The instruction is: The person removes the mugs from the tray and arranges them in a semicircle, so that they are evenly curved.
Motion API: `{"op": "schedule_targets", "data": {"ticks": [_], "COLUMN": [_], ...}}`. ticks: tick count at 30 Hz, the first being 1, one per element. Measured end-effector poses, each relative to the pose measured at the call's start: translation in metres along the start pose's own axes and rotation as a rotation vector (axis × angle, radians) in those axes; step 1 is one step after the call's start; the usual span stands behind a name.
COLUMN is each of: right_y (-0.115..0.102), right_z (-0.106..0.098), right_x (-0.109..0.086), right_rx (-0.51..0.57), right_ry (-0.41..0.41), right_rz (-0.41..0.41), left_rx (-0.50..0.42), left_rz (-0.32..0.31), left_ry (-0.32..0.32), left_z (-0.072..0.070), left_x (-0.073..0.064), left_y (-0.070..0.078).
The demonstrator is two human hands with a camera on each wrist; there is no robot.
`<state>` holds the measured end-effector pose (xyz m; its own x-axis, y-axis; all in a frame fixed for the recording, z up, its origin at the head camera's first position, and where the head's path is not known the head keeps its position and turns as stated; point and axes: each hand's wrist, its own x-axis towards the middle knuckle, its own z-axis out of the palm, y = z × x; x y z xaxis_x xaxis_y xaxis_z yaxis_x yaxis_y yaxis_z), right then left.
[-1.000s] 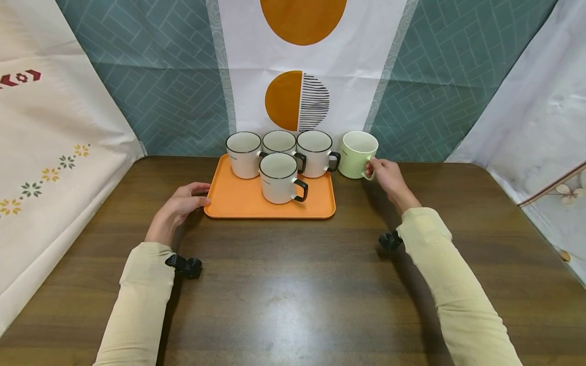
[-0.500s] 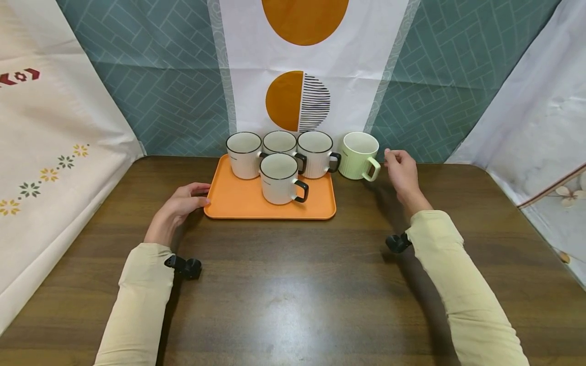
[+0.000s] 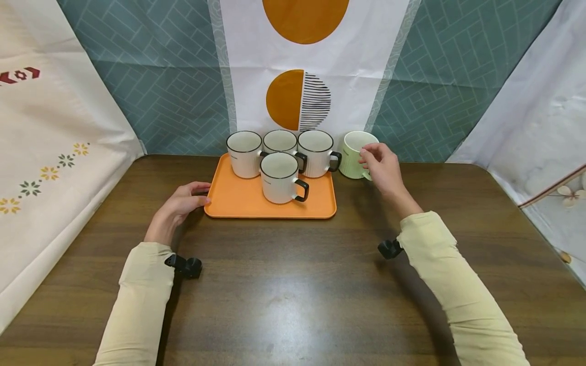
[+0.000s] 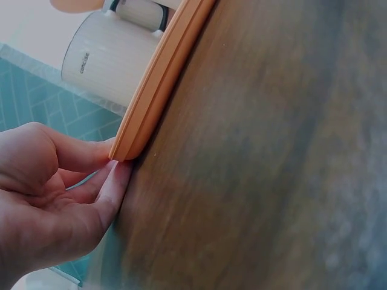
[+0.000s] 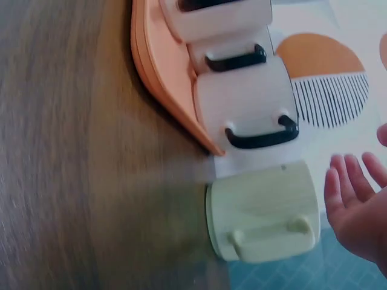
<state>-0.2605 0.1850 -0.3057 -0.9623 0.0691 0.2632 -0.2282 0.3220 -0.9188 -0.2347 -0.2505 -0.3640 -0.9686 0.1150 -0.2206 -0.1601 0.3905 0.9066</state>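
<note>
Curtained-off indoor space, exact type unclear: brown table [image 3: 284,284], patterned cloths [image 3: 160,86] on three sides.

the right hand [image 3: 383,169] has let go of the handle [image 5: 266,232] of the green mug [image 3: 351,164], which it was pinching a second ago. half a second back it stood off to the mug's right; i see it now swung left, above the mug, hiding most of the handle in the head view. the right sleeve [image 3: 439,264] has slid towards frame centre too.
</note>
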Motion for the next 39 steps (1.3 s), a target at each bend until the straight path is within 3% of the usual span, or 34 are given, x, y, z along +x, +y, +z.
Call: {"op": "schedule_targets", "data": {"ticks": [6, 14, 23, 28, 39], "right_y": [-0.004, -0.001, 0.011, 0.015, 0.011], "right_z": [0.015, 0.051, 0.087, 0.096, 0.109], "right_x": [-0.005, -0.008, -0.014, -0.017, -0.022], "right_rx": [0.009, 0.014, 0.094, 0.078, 0.195], "right_ry": [-0.188, -0.353, -0.394, -0.393, -0.491], "right_rz": [0.036, 0.083, 0.162, 0.144, 0.098], "left_rx": [0.005, 0.018, 0.034, 0.040, 0.039], "left_rz": [-0.001, -0.010, -0.015, -0.020, -0.033], "left_ry": [0.011, 0.014, 0.001, 0.002, 0.011], "left_z": [0.001, 0.001, 0.001, 0.002, 0.002], "left_x": [0.000, 0.001, 0.002, 0.001, 0.001], "left_y": [0.000, 0.001, 0.001, 0.005, 0.002]}}
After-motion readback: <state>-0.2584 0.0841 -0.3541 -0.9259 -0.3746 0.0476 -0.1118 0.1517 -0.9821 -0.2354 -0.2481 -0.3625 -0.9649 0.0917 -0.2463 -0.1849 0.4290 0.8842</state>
